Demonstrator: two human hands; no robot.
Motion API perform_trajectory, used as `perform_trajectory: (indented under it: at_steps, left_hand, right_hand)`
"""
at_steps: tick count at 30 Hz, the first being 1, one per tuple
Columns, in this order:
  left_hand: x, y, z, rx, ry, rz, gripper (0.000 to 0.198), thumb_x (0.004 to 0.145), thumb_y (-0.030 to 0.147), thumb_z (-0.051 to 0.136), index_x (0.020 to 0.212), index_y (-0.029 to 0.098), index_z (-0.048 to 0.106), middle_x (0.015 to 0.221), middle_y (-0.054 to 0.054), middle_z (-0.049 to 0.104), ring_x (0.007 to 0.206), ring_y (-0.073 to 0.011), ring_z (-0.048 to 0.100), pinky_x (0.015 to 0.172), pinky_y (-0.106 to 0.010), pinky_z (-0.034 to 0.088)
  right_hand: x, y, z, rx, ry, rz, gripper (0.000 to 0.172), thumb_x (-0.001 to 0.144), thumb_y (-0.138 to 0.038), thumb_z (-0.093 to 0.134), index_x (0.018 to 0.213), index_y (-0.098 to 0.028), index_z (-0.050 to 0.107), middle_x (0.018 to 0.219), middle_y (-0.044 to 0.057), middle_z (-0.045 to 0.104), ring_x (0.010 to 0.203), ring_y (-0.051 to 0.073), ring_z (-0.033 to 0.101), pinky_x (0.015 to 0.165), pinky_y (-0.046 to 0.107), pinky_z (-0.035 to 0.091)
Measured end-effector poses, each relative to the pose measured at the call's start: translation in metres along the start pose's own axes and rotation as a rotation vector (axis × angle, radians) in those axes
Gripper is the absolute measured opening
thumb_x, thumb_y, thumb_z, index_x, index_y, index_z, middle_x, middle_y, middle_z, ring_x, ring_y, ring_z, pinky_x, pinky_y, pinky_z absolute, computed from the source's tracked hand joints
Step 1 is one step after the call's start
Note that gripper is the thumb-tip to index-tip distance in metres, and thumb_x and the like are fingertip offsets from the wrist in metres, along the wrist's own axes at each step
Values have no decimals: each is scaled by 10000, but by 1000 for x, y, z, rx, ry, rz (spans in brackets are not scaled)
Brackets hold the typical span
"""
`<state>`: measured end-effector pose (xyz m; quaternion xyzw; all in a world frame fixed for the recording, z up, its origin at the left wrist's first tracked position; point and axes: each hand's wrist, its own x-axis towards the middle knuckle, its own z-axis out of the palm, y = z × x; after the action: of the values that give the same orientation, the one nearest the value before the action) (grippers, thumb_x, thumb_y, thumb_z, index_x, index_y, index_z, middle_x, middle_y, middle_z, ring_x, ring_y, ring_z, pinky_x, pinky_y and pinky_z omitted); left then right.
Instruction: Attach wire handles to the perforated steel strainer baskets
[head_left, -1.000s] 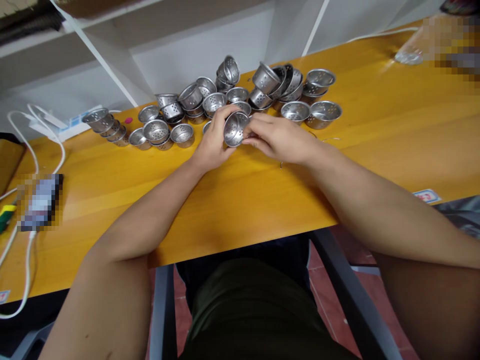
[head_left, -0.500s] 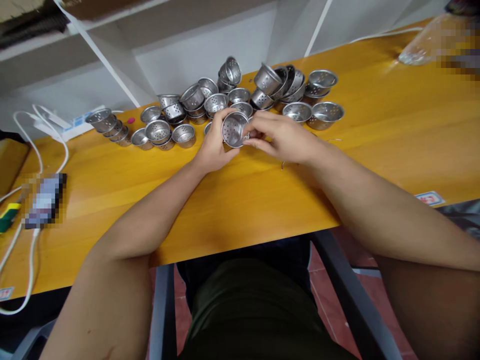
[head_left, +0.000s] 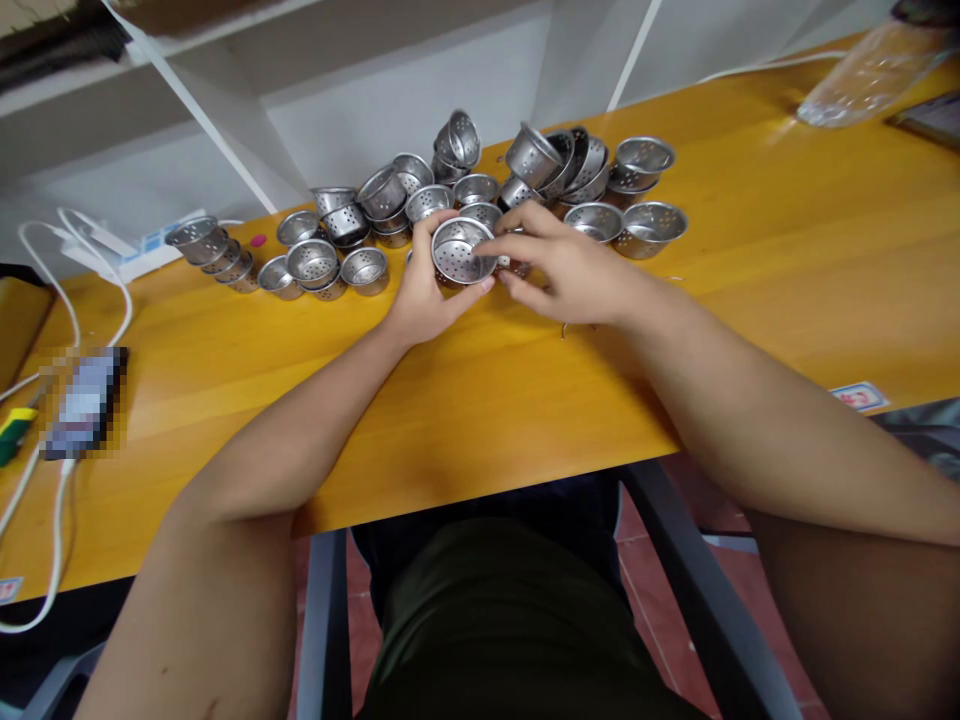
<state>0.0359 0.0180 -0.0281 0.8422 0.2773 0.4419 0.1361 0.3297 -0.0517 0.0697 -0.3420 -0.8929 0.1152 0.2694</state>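
A perforated metal cup [head_left: 454, 252] is in my left hand [head_left: 418, 303], its round mouth tipped up toward me. The thumb lies along the near side of the rim and the fingers go round the far left side. At the cup's right edge is my right hand [head_left: 570, 268], fingers spread, with one fingertip over the mouth. I cannot tell whether that fingertip touches the metal. Behind both hands, more perforated metal cups [head_left: 429, 203] stand in a loose group, some stacked or tilted. The held cup's underside is hidden.
A leaning stack of cups [head_left: 217, 250] is at the left, near a white power strip [head_left: 154, 245]. A phone [head_left: 86, 400] with a white cable lies at the left. A clear bottle [head_left: 862, 85] rests at the far right. Small thin bits [head_left: 564, 331] lie by my right wrist.
The held cup has shifted slightly left and its mouth has tipped farther upward. My right hand's fingers have spread from a pinch at the cup's right rim.
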Motion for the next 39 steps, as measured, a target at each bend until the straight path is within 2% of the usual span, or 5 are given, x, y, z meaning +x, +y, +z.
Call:
perform_trajectory:
  at_steps: [12, 26, 30, 36, 39]
  left_hand:
    - [5, -26, -27, 112, 11, -68, 1083, 1135, 794, 901, 1946, 402, 301, 1969, -188, 489, 1911, -493, 521, 1667, -741, 391]
    - [-3, -27, -22, 183, -64, -135, 987, 1080, 429, 1016, 1845, 331, 399, 1909, -207, 519, 1916, -480, 491, 1680, -749, 354]
    - [-1, -23, -27, 221, -67, -181, 898, 1058, 474, 1025, 1797, 299, 546, 1924, -216, 548, 1942, -539, 438, 1703, -816, 233]
    - [5, -16, -36, 220, 102, -157, 681, 938, 554, 1104, 1504, 328, 801, 1834, -176, 702, 1983, -628, 322, 1681, -915, -161]
    - [4, -9, -41, 234, 107, -151, 680, 930, 651, 1103, 1447, 307, 823, 1838, -205, 715, 2017, -650, 244, 1662, -923, -217]
  right_hand:
    - [-4, 18, -49, -136, 102, 300, 272, 1220, -411, 724, 1376, -241, 867, 1451, 262, 810, 1251, 396, 813, 1178, 549, 691]
    - [-3, 36, -39, -123, -65, 363, 365, 1161, -479, 824, 1469, -285, 854, 1360, 182, 946, 1183, 411, 865, 1122, 567, 683]
    - [-10, 39, -66, -60, 35, 399, 41, 1094, -220, 779, 1083, -249, 805, 1028, 130, 919, 918, 306, 812, 901, 467, 630]
    - [-17, 36, -85, -94, -618, 563, 195, 1048, -18, 913, 1007, -209, 921, 946, 84, 931, 798, 232, 772, 803, 419, 555]
    - [-23, 46, -65, -66, -700, 498, 151, 1021, -59, 961, 980, -204, 945, 892, 52, 912, 756, 216, 755, 745, 384, 513]
